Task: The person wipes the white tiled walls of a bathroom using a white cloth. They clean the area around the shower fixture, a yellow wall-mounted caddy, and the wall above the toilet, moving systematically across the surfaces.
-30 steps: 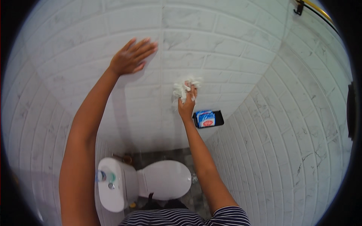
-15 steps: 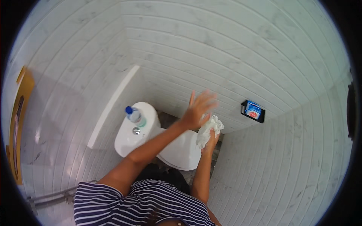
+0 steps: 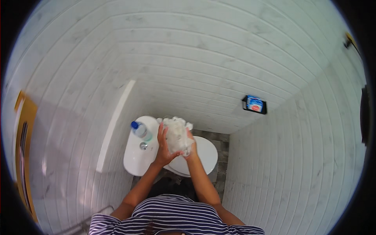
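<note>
Between my two hands is a bulky white mesh bath sponge (image 3: pixel 177 135) with ruffled, partly see-through edges. My left hand (image 3: pixel 162 145) cups its left side, fingers pointing up and thumb across its lower edge. Against the right side lies my right hand (image 3: pixel 192 147), partly hidden behind the mesh. The sponge is held over the white toilet, roughly between the tank top and the closed lid (image 3: pixel 205 155).
A clear bottle with a blue cap (image 3: pixel 141 131) stands on the toilet tank (image 3: pixel 135 162), behind the round flush button (image 3: pixel 143 145). A black wall holder (image 3: pixel 255 104) carries a blue-and-white packet. Marble-look walls surround the toilet; a yellow-framed mirror-like panel (image 3: pixel 26 156) is at left.
My left hand, earlier raised and apart from the sponge, now grips its left side. My right hand has brought the sponge leftward. The view has shifted too.
</note>
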`<state>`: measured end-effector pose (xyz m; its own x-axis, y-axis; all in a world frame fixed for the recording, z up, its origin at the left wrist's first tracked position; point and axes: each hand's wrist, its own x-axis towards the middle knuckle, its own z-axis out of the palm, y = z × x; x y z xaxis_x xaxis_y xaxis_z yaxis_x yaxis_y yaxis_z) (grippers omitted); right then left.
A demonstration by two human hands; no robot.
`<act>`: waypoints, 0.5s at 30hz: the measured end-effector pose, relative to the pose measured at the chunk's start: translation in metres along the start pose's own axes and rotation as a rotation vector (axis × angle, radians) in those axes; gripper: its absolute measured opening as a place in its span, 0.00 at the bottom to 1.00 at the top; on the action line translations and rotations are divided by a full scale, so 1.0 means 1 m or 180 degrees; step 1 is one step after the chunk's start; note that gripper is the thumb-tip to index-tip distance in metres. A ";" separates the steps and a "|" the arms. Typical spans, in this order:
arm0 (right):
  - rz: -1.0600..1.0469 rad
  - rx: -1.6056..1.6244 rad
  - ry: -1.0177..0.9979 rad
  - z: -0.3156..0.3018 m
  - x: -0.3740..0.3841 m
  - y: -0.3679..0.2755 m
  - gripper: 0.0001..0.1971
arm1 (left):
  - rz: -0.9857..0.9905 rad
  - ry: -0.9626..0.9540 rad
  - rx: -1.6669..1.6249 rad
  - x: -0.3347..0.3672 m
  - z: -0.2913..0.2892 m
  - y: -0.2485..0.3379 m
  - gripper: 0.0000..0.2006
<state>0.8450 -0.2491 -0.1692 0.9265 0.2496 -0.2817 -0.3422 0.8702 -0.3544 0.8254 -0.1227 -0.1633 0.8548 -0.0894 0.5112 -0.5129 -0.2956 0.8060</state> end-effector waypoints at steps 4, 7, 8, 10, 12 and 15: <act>-0.0800 -0.1070 0.0424 -0.009 -0.025 -0.007 0.26 | -0.0037 -0.0330 -0.0946 0.005 0.046 0.000 0.56; -0.0993 -0.0906 0.0784 -0.033 -0.046 -0.029 0.24 | -0.0362 -0.0809 -0.1326 0.010 0.069 0.036 0.44; -0.1438 -0.0997 0.0985 -0.026 -0.058 -0.036 0.22 | -0.0263 -0.0794 -0.1311 0.005 0.080 0.039 0.39; -0.2012 -0.1755 0.1284 -0.043 -0.072 -0.058 0.19 | -0.0146 -0.0713 -0.1528 0.003 0.105 0.070 0.35; -0.2424 -0.1981 0.1610 -0.050 -0.088 -0.079 0.17 | -0.0058 -0.0726 -0.1580 -0.003 0.132 0.077 0.34; -0.2624 -0.2306 0.1825 -0.072 -0.119 -0.108 0.19 | -0.0077 -0.0899 -0.1738 0.001 0.172 0.094 0.34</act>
<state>0.7605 -0.4036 -0.1615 0.7665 -0.6418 -0.0256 0.1337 0.1984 -0.9710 0.7915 -0.3141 -0.1386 0.8163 -0.3594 0.4523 -0.3957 0.2225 0.8910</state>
